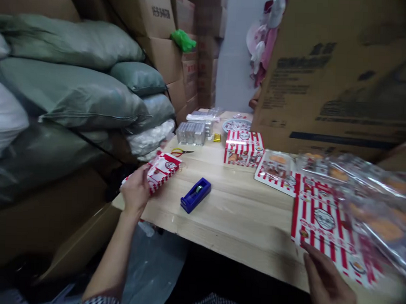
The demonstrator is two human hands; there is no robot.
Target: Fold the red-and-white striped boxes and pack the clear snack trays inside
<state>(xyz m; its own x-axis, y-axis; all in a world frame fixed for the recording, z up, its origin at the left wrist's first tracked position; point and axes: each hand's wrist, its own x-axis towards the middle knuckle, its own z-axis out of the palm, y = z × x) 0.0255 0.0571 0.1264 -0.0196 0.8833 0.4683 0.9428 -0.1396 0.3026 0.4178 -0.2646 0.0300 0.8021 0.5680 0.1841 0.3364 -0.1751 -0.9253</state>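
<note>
My left hand is closed round a stack of flat red-and-white striped cartons at the table's left edge. Further right, my right hand is slightly blurred, its fingers stretched out. Its fingertips meet the lower edge of a flat striped card printed with a face drawing; whether they grip it is hard to see. A blue tape dispenser stands between my hands. Beyond it sits a folded-up striped box.
Clear-wrapped toy food packs lie piled on the right, beside another striped card. Scissors, stacked clear packs and a bowl are further back. Stuffed sacks line the left; a big carton stands behind the right side.
</note>
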